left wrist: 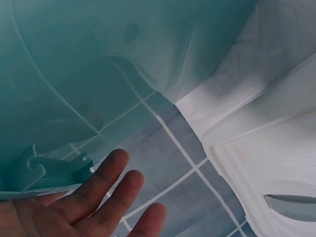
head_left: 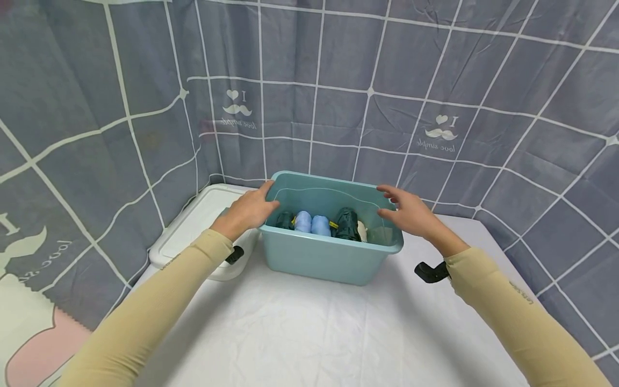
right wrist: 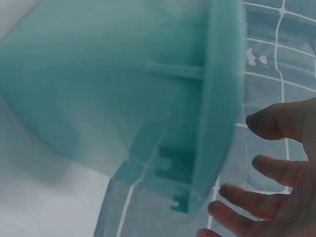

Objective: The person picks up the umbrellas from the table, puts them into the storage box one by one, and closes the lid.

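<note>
A teal plastic storage bin (head_left: 319,257) stands on the white-covered table. Inside lie two light blue bundles (head_left: 311,223), dark green bundles (head_left: 346,224) and a cream-coloured item (head_left: 361,231); their exact kind is unclear. My left hand (head_left: 247,208) is at the bin's left rim, thumb toward the inside. In the left wrist view its fingers (left wrist: 121,195) reach out fairly straight below the rim, not curled round it. At the right end, my right hand (head_left: 408,212) hovers with fingers spread. The right wrist view shows its fingertips (right wrist: 261,123) beside the rim, holding nothing.
A white lid (head_left: 203,215) with a grey handle piece lies left of the bin, partly behind my left forearm. Grey grid-patterned curtains (head_left: 338,107) hang behind and on both sides. White cloth (head_left: 309,333) covers the table in front.
</note>
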### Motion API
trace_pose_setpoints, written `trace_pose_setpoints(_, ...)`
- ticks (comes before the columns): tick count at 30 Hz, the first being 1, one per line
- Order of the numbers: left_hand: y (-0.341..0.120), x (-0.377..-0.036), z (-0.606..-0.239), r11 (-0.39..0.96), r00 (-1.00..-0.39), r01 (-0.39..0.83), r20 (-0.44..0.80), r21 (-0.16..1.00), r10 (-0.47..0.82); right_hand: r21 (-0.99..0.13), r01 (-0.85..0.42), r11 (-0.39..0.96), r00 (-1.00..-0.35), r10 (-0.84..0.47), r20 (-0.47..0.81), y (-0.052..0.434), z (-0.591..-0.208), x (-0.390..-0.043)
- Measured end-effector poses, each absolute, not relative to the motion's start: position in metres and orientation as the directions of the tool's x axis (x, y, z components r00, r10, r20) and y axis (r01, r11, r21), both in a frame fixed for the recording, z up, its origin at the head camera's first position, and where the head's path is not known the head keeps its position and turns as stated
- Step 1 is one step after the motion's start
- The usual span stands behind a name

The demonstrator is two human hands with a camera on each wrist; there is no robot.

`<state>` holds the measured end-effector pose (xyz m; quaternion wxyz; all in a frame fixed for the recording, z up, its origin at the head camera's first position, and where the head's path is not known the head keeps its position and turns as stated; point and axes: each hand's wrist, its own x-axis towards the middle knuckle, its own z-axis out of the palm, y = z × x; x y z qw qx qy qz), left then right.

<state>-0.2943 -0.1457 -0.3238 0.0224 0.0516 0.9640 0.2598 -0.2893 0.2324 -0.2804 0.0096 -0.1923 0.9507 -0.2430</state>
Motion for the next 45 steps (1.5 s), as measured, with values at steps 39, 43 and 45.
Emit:
trace_pose_setpoints(39,-0.143,-0.295,-0.32,0.892,-0.993,0.111,0.012,0.438,0.118,-0.661,-0.166,0.731,-0.98,-0.196,0.029,0.257,-0.333,-0.291)
trace_pose_setpoints(43,-0.145,-0.294,-0.317,0.9,-0.992,0.114,0.002,0.421,0.125,-0.691,-0.164,0.704,-0.981,-0.193,0.037,0.255,-0.336,-0.293)
trace_pose_setpoints(45,-0.148,-0.293,-0.317,0.902,-0.992,0.116,0.002,0.416,0.127,-0.701,-0.165,0.694,-0.98,-0.193,0.04,0.253,-0.338,-0.293)
